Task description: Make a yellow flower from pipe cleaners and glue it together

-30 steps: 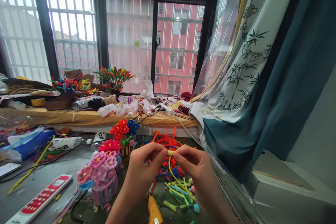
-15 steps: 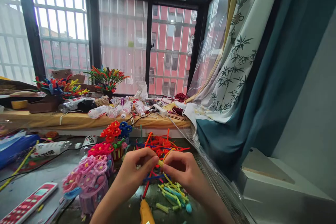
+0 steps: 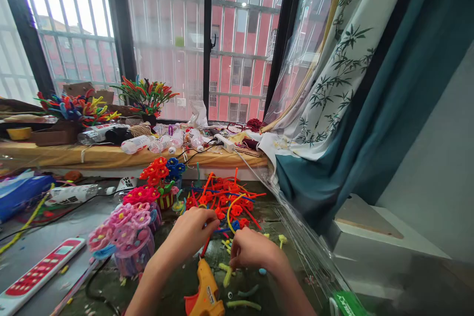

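My left hand [image 3: 193,231] is closed, its fingers curled inward above the front of a heap of red pipe-cleaner flowers [image 3: 222,192]. Whatever it holds is hidden behind the fingers. Lower and to the right, my right hand [image 3: 255,251] reaches down with fingertips pressed together over short yellow-green pipe-cleaner pieces [image 3: 226,275]. I cannot make out whether a piece is between them. A bent yellow pipe cleaner [image 3: 230,212] arcs between the hands. Below them lies a yellow glue gun [image 3: 207,289], its nozzle pointing away from me.
Pink flowers in a purple pot [image 3: 133,252] stand left of my left arm, with red and blue flowers behind. A red-and-white remote-like device [image 3: 42,274] lies far left. Bottles [image 3: 137,144] and a power strip [image 3: 224,143] lie on the sill. Clear sheeting [image 3: 311,247] runs along the right.
My hands, together on a yellow-green pipe-cleaner piece before, are now apart. The right hand has dropped toward the short pieces. The view has tilted down, showing more of the glue gun.
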Available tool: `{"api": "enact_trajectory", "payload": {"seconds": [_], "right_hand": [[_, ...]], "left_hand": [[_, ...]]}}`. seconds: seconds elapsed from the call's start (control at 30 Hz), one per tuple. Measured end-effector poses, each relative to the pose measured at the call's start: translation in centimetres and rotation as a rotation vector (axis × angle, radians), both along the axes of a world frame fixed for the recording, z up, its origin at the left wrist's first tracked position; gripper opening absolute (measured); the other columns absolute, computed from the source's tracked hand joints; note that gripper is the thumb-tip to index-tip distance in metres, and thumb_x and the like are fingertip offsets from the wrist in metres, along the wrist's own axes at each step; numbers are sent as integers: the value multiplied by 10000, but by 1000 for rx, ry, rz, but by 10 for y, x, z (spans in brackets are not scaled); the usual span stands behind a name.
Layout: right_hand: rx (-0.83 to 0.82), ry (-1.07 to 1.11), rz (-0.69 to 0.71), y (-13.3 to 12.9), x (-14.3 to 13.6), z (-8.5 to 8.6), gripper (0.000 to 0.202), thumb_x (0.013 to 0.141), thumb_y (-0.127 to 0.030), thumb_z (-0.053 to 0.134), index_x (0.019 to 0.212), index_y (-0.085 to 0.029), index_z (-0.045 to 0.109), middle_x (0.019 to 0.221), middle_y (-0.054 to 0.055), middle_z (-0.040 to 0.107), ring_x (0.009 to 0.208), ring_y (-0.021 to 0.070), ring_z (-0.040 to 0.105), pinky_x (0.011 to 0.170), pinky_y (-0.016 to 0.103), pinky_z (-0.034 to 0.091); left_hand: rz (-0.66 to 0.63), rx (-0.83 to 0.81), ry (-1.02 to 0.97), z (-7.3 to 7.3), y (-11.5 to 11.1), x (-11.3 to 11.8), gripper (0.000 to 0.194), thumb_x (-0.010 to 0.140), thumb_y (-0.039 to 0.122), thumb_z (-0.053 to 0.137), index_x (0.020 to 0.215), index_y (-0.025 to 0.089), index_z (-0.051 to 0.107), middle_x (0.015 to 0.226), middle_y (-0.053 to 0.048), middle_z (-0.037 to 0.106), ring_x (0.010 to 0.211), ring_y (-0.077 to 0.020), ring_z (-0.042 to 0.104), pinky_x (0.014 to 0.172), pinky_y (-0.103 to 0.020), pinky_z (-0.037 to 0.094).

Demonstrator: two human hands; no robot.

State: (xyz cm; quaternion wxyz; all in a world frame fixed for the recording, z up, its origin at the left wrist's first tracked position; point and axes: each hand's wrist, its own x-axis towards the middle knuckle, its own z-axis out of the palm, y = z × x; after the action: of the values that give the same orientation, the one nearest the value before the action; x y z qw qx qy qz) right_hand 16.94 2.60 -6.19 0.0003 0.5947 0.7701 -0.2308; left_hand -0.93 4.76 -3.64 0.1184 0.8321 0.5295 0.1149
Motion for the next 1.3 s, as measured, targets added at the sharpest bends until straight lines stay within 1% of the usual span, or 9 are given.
{"api": "enact_trajectory", "payload": {"seconds": [0.13, 0.27, 0.5, 0.77, 0.93, 1.03, 1.13, 1.23, 1.3], "right_hand": [[-27, -123, -18, 4, -4, -2, 128, 920, -284, 701, 950, -159, 704, 992, 45, 732, 914, 203, 705, 825, 383, 570], [17, -198, -88, 8, 2, -1, 208, 964, -291, 642, 1137, -176, 655, 1189, 76, 666, 1068, 244, 657, 907, 443, 547], [-22, -269, -105, 14, 0, -10, 272, 957, -300, 651, 1199, -180, 626, 1226, 83, 643, 1061, 250, 655, 888, 444, 556], [62, -185, -152, 17, 0, -17, 251, 963, -293, 642, 1179, -166, 635, 1213, 85, 651, 1062, 250, 655, 900, 454, 551], [149, 49, -251, 20, 12, -19, 145, 951, -272, 660, 1020, -146, 678, 1053, 55, 705, 969, 220, 686, 869, 427, 558], [227, 296, -316, 23, 10, -17, 97, 914, -179, 666, 827, -139, 686, 866, 57, 729, 831, 199, 711, 762, 335, 562], [262, 604, -325, 25, 1, -12, 135, 868, -155, 647, 737, -165, 677, 704, 43, 722, 612, 176, 700, 568, 251, 528], [243, 912, -278, 22, -8, -5, 122, 817, -266, 694, 728, -184, 680, 622, -6, 696, 492, 159, 657, 475, 236, 497], [233, 1091, -260, 20, -11, 1, 191, 756, -354, 753, 707, -181, 688, 578, -19, 678, 457, 149, 626, 455, 233, 477]], "left_hand": [[-13, -22, 58, -4, 3, -2, 221, 969, 356, 590, 932, 152, 666, 903, -26, 696, 843, -180, 678, 804, -385, 557], [-30, -48, 94, -7, 4, -3, 221, 969, 360, 589, 959, 152, 665, 938, -34, 697, 848, -179, 677, 794, -380, 562], [-66, -66, 137, -2, 1, -1, 218, 971, 352, 589, 973, 148, 667, 954, -37, 701, 858, -181, 681, 804, -388, 568], [-60, -102, 116, -2, 1, 1, 217, 969, 354, 591, 970, 150, 665, 946, -35, 698, 850, -179, 678, 803, -385, 564], [17, -136, 59, -1, -2, 3, 211, 960, 355, 604, 977, 153, 665, 953, -36, 696, 855, -182, 677, 800, -385, 564], [104, -152, -36, -3, -2, 3, 210, 953, 355, 616, 991, 154, 661, 957, -36, 690, 838, -179, 675, 770, -370, 568], [131, -171, -216, -6, 3, 5, 211, 947, 349, 625, 997, 147, 656, 959, -35, 685, 826, -175, 672, 744, -357, 571], [88, -208, -472, -9, 9, 7, 240, 951, 367, 617, 918, 132, 656, 849, -5, 670, 728, -153, 656, 665, -312, 563], [63, -224, -668, -11, 11, 7, 268, 964, 382, 594, 887, 130, 646, 781, 12, 648, 640, -124, 624, 598, -276, 540]]}}
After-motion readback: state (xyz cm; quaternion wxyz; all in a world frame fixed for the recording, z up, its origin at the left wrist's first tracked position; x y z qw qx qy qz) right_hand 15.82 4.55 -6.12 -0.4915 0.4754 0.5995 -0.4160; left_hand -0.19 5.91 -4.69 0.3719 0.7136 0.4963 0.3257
